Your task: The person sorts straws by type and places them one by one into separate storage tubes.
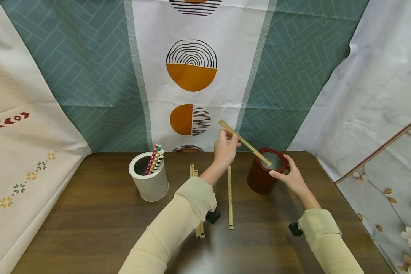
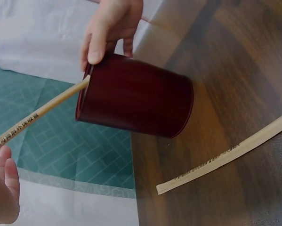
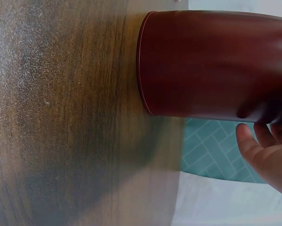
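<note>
My left hand [image 1: 225, 148] pinches a wrapped straw [image 1: 247, 144] in a tan paper sleeve with dark printing. The straw slants down to the right, its lower end at the mouth of a dark red cup [image 1: 260, 182]. In the left wrist view that end overlaps the cup's rim [image 2: 81, 101]. My right hand [image 1: 294, 179] holds the cup from the right, thumb at the near rim and fingers around the far side. The right wrist view shows its fingertips close against the cup wall [image 3: 206, 66]. Another wrapped straw [image 1: 230, 198] lies on the table between cup and left forearm.
More wrapped straws [image 1: 200, 231] lie partly hidden under my left forearm. A white canister [image 1: 152, 188] with several patterned paper straws [image 1: 155, 161] stands at the left on the brown wooden table [image 1: 99, 213]. A patterned cloth [image 1: 191, 97] hangs behind the table's back edge.
</note>
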Demonstrator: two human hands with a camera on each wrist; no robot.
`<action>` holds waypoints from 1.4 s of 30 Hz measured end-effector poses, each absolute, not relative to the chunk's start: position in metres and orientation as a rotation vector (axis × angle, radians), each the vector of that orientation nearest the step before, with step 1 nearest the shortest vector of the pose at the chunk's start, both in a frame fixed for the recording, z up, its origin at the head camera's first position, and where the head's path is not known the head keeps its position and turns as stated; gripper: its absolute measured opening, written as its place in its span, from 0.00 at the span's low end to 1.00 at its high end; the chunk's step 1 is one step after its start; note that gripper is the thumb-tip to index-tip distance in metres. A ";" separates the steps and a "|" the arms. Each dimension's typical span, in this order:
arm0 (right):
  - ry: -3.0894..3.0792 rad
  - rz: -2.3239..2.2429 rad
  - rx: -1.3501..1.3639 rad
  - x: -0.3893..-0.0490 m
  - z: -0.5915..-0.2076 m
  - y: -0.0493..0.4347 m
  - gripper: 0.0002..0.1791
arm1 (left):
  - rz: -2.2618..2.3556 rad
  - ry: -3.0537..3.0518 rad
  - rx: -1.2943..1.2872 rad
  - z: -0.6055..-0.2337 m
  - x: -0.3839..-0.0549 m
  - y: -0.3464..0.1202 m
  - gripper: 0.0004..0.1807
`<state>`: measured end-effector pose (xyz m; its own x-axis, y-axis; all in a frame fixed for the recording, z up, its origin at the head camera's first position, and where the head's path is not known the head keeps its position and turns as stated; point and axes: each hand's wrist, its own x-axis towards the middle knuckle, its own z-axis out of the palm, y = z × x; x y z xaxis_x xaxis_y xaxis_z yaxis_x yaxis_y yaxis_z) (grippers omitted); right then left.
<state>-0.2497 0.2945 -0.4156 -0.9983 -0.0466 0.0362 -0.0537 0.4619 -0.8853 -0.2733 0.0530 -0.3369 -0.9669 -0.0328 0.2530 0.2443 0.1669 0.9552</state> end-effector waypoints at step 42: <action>-2.695 1.624 0.102 -0.249 -0.417 0.295 0.47 | -1.745 -2.636 -0.259 -0.397 -0.263 0.062 0.15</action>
<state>-0.2490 0.2953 -0.4172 -0.9979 -0.0591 0.0279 -0.0522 0.4654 -0.8836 -0.2629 0.0619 -0.3970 -0.9862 0.1525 0.0644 0.1189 0.3814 0.9168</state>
